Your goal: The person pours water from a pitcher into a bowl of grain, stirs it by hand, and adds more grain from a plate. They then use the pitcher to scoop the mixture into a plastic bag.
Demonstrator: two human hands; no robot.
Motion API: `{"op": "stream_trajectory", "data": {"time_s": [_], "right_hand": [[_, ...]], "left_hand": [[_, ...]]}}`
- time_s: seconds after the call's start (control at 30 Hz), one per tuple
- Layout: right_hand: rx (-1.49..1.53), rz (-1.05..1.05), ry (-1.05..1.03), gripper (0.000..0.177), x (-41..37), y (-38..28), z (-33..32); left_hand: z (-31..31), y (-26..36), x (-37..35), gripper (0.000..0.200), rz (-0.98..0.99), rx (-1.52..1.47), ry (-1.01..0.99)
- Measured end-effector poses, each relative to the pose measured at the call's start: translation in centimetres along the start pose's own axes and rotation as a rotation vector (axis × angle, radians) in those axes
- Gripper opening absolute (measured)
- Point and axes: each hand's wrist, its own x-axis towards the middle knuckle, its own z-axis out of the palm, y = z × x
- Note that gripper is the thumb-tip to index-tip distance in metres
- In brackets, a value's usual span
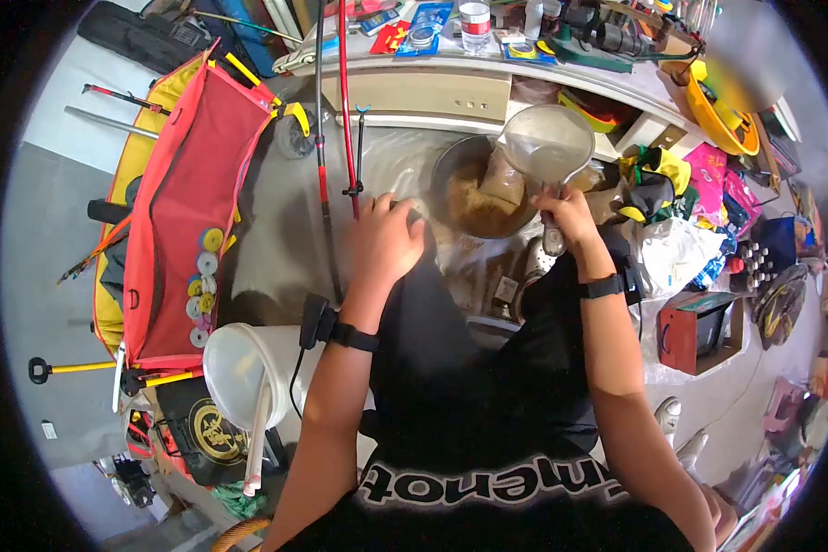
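Observation:
My right hand [569, 216] is closed around the handle of a round, pale grey scoop [547, 138]. The scoop's wide head is over the right rim of a dark round basin [440, 175]. Inside the basin is brown, grainy material [478, 210], with a clear plastic bag [503, 179] of pale contents leaning in it. My left hand [391, 241] lies over my left knee, left of the basin, fingers loosely bent and apart. A small pale patch shows by its fingertips; I cannot make out what it is.
A red mesh-topped bag [189, 221] with rods and line spools stands left. Near my left forearm is a white bucket [276, 363]. Upright poles [347, 110] rise ahead. A cluttered bench [414, 87] runs behind the basin. Bags, clothing and a red box [695, 331] lie right.

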Motion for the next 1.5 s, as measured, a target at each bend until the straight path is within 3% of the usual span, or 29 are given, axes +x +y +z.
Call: {"op": "stream_trajectory", "data": {"time_s": [0.27,0.97,1.2,1.5], "right_hand": [[0.024,-0.013,0.028,0.017,-0.1,-0.2,0.2],[-0.002,-0.063,0.056,0.009,0.4,0.7,0.5],[0.105,0.026,0.056,0.013,-0.1,-0.1,0.7],[0.008,0.024,0.070,0.016,0.4,0.8,0.4]], "left_hand": [[-0.1,0.2,0.2,0.029,-0.004,0.062,-0.065],[0.5,-0.1,0.0,0.025,0.010,-0.012,0.047],[0.2,0.2,-0.1,0.027,-0.006,0.011,0.023],[0.0,0.4,-0.1,0.026,0.039,0.000,0.053]]}}
